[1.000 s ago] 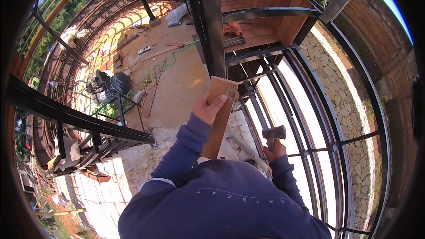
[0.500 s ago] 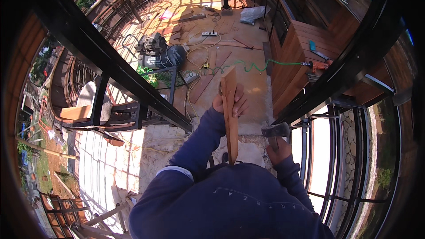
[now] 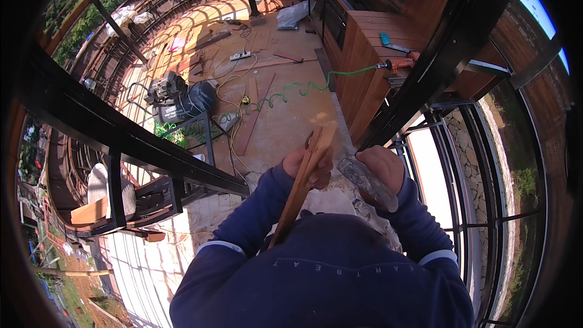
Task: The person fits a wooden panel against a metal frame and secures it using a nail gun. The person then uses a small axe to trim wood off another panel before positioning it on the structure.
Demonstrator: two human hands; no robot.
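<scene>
My left hand [image 3: 320,172] is closed around a narrow wooden board [image 3: 301,187], thumb on one side and fingers on the other. The board leans, its far end up and its near end against my torso. In my right hand [image 3: 385,166] is a hatchet [image 3: 365,183], its dark grey head beside the board and apart from it. Most of the hatchet's handle is hidden by the hand.
Black steel beams [image 3: 130,135] slant on both sides. An air compressor [image 3: 179,98] stands at the left, with a green coiled hose [image 3: 285,93] running to an orange air tool [image 3: 398,64] on a wooden cabinet [image 3: 358,73]. A power strip [image 3: 240,56] and wood scraps lie on the floor.
My right hand has brought the hatchet up and inward, close to the board. The board has tilted, its lower end shifting left. The whole view has turned to the right.
</scene>
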